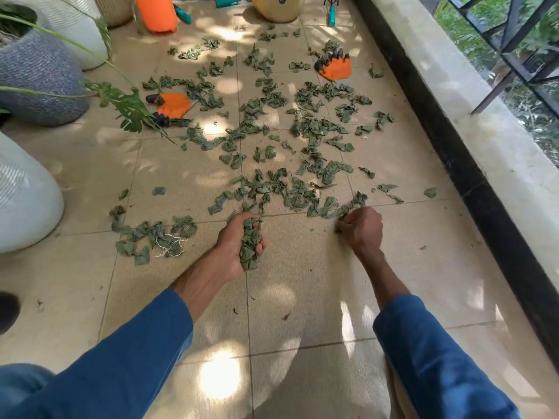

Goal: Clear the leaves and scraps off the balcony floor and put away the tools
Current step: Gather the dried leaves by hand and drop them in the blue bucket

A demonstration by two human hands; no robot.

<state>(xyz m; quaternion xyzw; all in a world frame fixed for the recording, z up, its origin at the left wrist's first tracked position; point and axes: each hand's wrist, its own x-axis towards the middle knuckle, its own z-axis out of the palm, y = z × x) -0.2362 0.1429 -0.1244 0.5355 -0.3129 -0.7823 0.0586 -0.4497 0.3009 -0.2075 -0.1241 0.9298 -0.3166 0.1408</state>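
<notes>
Head view. Left hand, centre frame: fingers curled round a bunch of leaves. Right hand, just right of centre: fingertips pinch leaf scraps at the near edge of the scatter. Loose leaves cover the tiled floor across mid & upper frame. Orange gloves upper left and upper right; teal-handled tools along top edge. White string lower left of scatter.
</notes>
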